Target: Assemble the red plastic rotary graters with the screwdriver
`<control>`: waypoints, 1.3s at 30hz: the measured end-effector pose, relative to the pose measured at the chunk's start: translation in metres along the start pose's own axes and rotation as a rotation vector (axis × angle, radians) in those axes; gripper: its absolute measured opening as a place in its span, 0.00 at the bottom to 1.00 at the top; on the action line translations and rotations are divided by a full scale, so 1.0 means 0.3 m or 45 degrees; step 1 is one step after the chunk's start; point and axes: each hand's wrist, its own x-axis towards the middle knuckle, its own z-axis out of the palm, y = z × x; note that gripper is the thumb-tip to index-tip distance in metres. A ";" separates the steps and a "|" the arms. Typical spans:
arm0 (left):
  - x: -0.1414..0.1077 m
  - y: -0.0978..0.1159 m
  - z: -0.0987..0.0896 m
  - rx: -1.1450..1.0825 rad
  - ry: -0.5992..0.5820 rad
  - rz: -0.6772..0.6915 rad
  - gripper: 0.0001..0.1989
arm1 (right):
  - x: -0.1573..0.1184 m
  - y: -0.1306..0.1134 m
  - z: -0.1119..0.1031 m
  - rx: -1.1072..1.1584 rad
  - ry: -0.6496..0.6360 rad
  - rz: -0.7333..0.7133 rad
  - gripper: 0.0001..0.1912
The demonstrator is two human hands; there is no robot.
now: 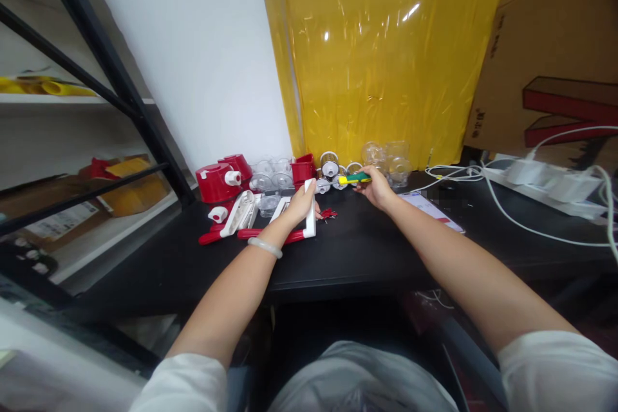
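Note:
My left hand (pixel 301 203) is closed around a white frame part (pixel 310 222) with a red handle (pixel 295 237) at its lower end. In my right hand (pixel 375 188) is a green and yellow screwdriver (pixel 355 178), held roughly level, its yellow end pointing left toward the frame part. Small red pieces (pixel 329 213) lie on the black table between my hands. Left of my left hand rest a white part with a red handle (pixel 241 214) and a small white fitting (pixel 218 214). The fingertips of both hands are partly hidden.
Red housings (pixel 215 184), clear plastic cups (pixel 263 175), a red bin-like part (pixel 303 169) and metal-rimmed cylinders (pixel 329 164) line the table's back. A paper booklet (pixel 432 210) lies right of my right hand. White cables and a power strip (pixel 545 192) occupy the far right.

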 end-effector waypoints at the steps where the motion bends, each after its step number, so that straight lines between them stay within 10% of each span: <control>1: 0.000 0.000 0.000 0.003 -0.004 0.005 0.25 | 0.005 0.003 -0.004 -0.036 0.016 -0.011 0.12; 39: 0.002 -0.004 -0.007 -0.038 0.009 0.034 0.24 | -0.006 0.005 -0.010 -0.276 -0.042 -0.087 0.14</control>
